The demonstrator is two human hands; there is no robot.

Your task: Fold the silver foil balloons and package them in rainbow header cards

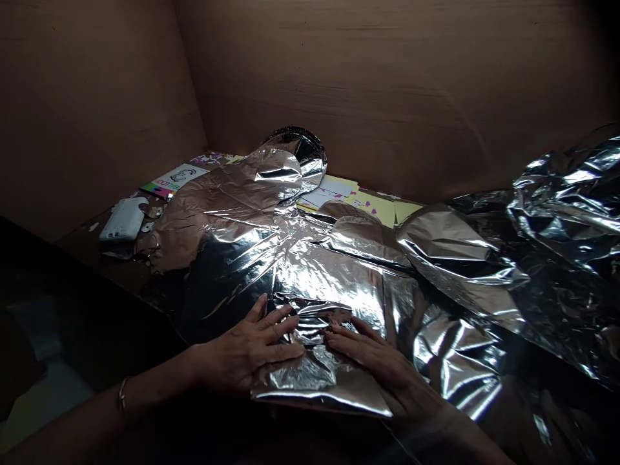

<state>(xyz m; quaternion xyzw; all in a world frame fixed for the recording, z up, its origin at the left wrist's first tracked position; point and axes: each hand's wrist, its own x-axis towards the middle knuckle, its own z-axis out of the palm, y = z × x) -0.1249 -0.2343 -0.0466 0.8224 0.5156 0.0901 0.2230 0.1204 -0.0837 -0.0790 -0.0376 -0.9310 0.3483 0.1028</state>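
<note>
A large, flattened foil balloon [334, 274], shiny and wrinkled, spreads across the table. Both of my hands rest on its near part, where a flap of foil lies folded toward me. My left hand [252, 345] lies palm down with its fingers spread over the crumpled foil. From the other side, my right hand [375, 358] presses on the foil with its fingers stretched out, the tips close to the left hand's fingers. The foil's near edge hangs between my wrists. What lies beneath the palms is hidden.
A white box-shaped device [123, 219] stands at the left edge, near a printed card [174, 179]. Yellow sheets [375, 206] with purple scraps lie at the back. More crumpled foil [571, 200] is heaped at right. Brown board walls [387, 84] enclose the table.
</note>
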